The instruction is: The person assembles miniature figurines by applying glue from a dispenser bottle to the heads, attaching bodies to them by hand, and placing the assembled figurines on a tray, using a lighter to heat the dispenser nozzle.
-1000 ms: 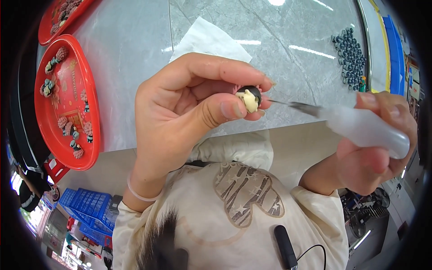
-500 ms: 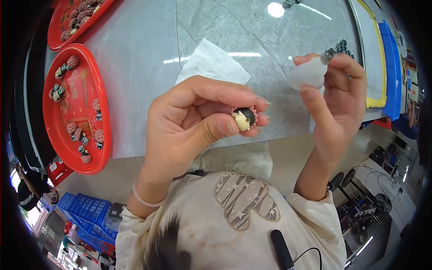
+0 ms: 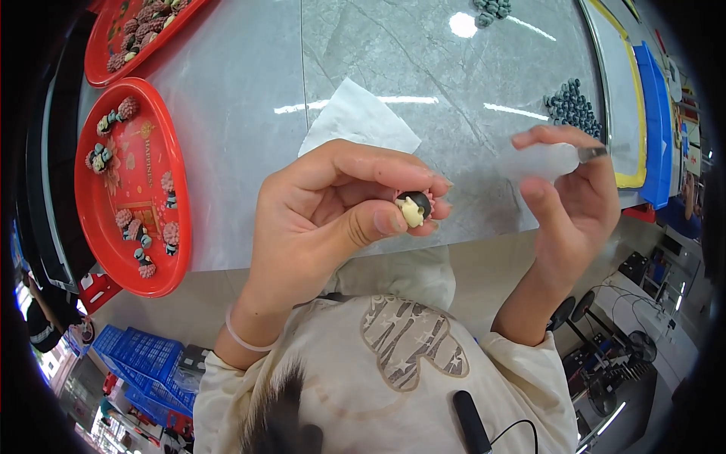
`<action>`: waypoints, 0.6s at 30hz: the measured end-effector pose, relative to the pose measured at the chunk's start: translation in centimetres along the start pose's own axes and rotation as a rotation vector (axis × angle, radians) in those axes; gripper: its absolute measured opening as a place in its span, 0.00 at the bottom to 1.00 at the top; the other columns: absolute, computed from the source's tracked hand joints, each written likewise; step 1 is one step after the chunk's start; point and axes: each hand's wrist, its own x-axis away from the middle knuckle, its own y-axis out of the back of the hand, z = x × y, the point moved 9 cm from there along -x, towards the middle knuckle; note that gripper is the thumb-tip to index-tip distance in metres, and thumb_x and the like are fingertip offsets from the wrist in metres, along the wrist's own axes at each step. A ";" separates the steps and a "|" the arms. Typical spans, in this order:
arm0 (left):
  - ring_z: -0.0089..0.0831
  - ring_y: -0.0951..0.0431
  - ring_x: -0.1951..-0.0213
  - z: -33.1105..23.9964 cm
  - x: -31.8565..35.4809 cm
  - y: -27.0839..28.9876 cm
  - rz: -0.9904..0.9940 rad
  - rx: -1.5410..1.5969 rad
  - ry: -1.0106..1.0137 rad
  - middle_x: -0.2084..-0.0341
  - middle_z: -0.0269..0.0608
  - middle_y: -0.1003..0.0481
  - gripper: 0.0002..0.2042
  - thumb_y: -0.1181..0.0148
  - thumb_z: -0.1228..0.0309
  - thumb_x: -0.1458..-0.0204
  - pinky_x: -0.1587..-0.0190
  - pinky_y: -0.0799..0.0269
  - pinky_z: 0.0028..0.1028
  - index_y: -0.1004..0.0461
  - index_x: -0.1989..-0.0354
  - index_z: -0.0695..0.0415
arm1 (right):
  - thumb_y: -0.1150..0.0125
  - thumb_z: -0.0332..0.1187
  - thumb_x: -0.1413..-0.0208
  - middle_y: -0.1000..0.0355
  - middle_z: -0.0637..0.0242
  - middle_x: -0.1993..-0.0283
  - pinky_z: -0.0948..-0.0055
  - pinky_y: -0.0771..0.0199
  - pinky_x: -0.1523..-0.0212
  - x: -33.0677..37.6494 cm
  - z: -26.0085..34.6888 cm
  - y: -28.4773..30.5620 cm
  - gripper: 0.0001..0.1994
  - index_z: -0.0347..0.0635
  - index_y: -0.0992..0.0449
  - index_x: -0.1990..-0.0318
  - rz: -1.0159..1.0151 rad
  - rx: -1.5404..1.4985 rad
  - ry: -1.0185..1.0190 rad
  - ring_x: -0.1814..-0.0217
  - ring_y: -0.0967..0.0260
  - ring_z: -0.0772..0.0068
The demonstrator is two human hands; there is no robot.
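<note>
Between the thumb and fingers of my left hand [image 3: 310, 216] sits a small figurine piece [image 3: 413, 210] with a cream face, a dark cap and a pink ruffled edge. My right hand [image 3: 581, 200] grips a translucent white squeeze bottle [image 3: 550, 161], slightly smeared by motion. Its narrow dark tip points right, away from the piece. Both hands are raised near the table's front edge, apart from each other. Just beyond my left hand, a white paper sheet [image 3: 359, 117] lies on the grey table [image 3: 234, 151].
At the left, a red oval tray [image 3: 181, 250] holds several small figurines with pink ruffled parts. Another red tray [image 3: 98, 76] behind it carries a pile of similar pieces. Dark grey-green pieces [image 3: 572, 104] cluster at the right, and a smaller group [image 3: 493, 10] lies at the back.
My right hand has moved slightly nearer and to the right, and the bottle has tilted so its tip points right. My left hand keeps the figurine piece, nearly in place.
</note>
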 end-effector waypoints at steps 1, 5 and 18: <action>0.37 0.23 0.68 0.0 0.0 0.0 0.004 0.002 -0.002 0.67 0.53 0.28 0.14 0.40 0.67 0.53 0.69 0.24 0.24 0.32 0.64 0.64 | 0.39 0.23 0.56 0.30 0.55 0.61 0.74 0.34 0.56 -0.1 -0.6 0.1 0.16 0.32 0.33 0.58 -0.016 -0.012 -0.052 0.59 0.33 0.67; 0.34 0.24 0.63 0.0 0.1 -0.1 0.066 0.097 -0.011 0.64 0.53 0.28 0.12 0.43 0.75 0.51 0.62 0.25 0.28 0.32 0.62 0.70 | 0.40 0.17 0.59 0.30 0.56 0.60 0.74 0.36 0.54 -0.6 -1.0 -1.0 0.17 0.33 0.33 0.59 -0.017 0.164 -0.035 0.58 0.33 0.69; 0.35 0.24 0.64 -0.2 0.0 -0.4 0.086 0.025 -0.054 0.65 0.54 0.28 0.10 0.44 0.76 0.51 0.63 0.24 0.27 0.32 0.63 0.70 | 0.42 0.19 0.59 0.28 0.65 0.64 0.76 0.36 0.56 -2.5 -2.3 4.5 0.14 0.37 0.28 0.60 -0.160 0.828 -0.016 0.59 0.33 0.72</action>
